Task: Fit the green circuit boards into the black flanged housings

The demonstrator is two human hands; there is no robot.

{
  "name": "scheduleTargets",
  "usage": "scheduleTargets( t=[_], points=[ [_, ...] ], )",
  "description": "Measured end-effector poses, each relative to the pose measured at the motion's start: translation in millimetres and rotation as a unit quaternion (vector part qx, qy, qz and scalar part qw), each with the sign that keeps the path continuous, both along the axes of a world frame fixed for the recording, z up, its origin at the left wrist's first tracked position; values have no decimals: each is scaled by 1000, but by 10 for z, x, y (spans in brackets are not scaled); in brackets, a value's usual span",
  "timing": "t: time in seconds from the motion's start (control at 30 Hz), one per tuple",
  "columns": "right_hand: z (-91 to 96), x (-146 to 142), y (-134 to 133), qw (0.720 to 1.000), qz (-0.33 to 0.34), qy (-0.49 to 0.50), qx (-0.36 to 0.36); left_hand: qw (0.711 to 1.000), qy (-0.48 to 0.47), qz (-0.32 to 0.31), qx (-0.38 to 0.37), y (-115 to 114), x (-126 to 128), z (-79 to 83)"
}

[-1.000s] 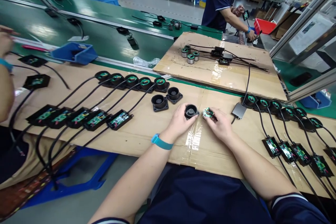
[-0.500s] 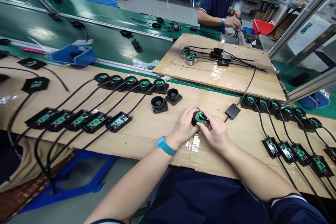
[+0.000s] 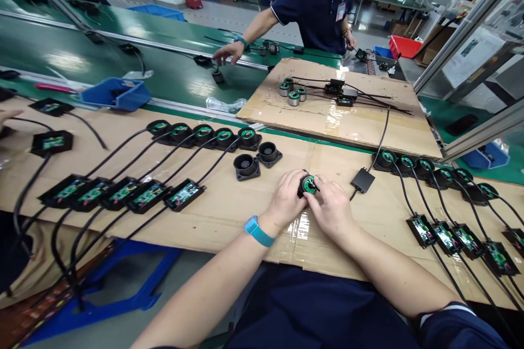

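Observation:
Between my hands, above the cardboard-covered bench (image 3: 229, 212), is a black round housing with a green circuit board (image 3: 308, 184) and small wires inside its mouth. My left hand (image 3: 286, 196) wraps its left side, fingers closed. My right hand (image 3: 331, 203) closes on its right side, with fingertips at the board's edge; these fingers partly hide it. Just beyond lie two black square-flanged housings (image 3: 246, 167) with no green board showing. To the right of my right hand sits a flat black box (image 3: 363, 180) with a cable from each end.
Wired housings (image 3: 203, 132) and open black boxes with circuit boards (image 3: 184, 195) line the left; a similar set (image 3: 421, 230) lies right. Silver motor parts (image 3: 293, 98) stand on a raised cardboard sheet (image 3: 368, 131). A blue bin (image 3: 118, 94) is at left. A co-worker's hand (image 3: 230, 53) hovers over the green bench.
The co-worker across has turned and stretched an arm to the left over the green bench. My right fingers have shifted slightly across the housing. Another person's hand now shows at the far left edge.

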State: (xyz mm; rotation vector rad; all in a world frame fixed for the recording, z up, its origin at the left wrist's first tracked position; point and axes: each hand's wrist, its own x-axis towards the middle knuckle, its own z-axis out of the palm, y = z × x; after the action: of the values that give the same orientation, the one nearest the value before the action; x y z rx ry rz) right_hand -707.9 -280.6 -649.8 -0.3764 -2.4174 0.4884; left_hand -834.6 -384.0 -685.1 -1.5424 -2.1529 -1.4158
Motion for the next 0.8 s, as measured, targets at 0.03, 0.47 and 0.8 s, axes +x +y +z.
scheduleTargets(
  t=[0.03, 0.47, 0.8],
  points=[
    [-3, -5, -2, 1000, 4, -2, 0, 1000, -3, -2, -2, 1, 0, -1],
    [-9, -19, 96, 997, 46, -55, -23, 995, -95, -8, 7, 42, 36, -33],
    [60, -57, 276, 992, 91, -57, -62, 985, -131, -101, -40, -10, 80, -15]
  ],
)
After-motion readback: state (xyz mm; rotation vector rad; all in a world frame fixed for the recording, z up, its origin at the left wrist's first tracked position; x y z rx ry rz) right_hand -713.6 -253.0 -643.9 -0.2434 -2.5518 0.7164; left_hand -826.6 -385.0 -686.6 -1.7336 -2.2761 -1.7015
